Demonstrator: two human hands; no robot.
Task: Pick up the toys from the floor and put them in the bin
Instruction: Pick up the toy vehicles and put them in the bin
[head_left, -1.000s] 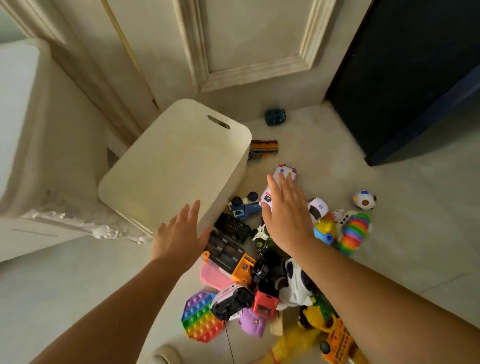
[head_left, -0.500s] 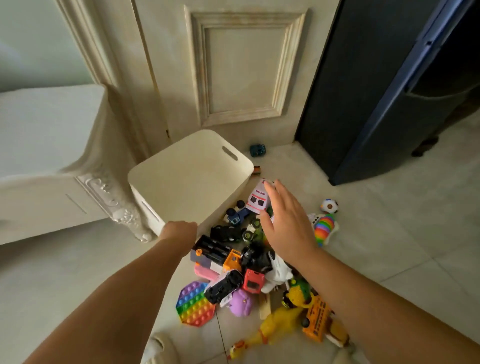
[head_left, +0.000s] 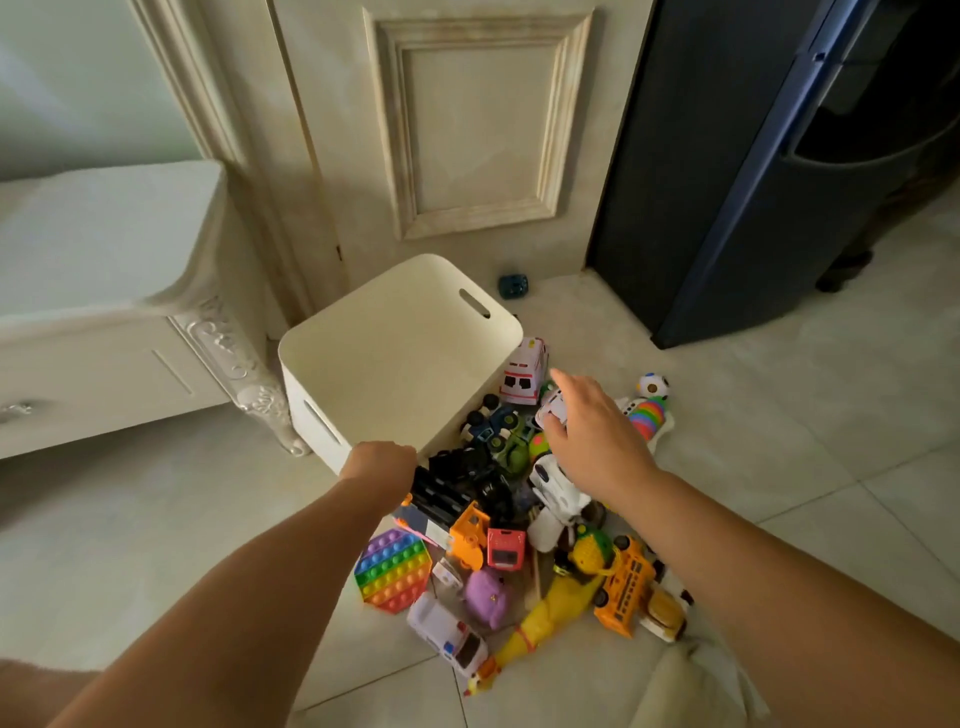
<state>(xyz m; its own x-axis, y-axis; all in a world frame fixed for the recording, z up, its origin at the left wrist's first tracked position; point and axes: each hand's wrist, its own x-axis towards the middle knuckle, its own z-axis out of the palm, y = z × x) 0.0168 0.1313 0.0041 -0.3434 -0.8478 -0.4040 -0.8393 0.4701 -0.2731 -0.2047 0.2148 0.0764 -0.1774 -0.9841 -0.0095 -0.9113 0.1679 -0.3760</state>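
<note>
A cream plastic bin (head_left: 363, 379) with slot handles stands on the floor, its opening facing up toward me. My left hand (head_left: 382, 463) is closed over the bin's near corner rim. A heap of toys lies just right of the bin: a white ambulance (head_left: 524, 371), a blue truck (head_left: 491, 423), black cars (head_left: 467, 483), a rainbow pop pad (head_left: 393, 569), a yellow school bus (head_left: 626, 584) and a rubber chicken (head_left: 545, 613). My right hand (head_left: 597, 434) hovers over the heap's far side, fingers curled around a small white toy car (head_left: 551, 410).
A white carved cabinet (head_left: 104, 291) stands left of the bin, a cream panelled door (head_left: 467, 130) behind it, a dark blue fridge (head_left: 753, 182) at right. A small dark toy (head_left: 513, 286) lies by the door; a ball (head_left: 653, 385) and rainbow stacker (head_left: 648, 415) sit right.
The view has pulled back and up. My left hand went from flat on the bin's side to gripping its rim, and the bin now shows its inside. My right hand closed on the small white car.
</note>
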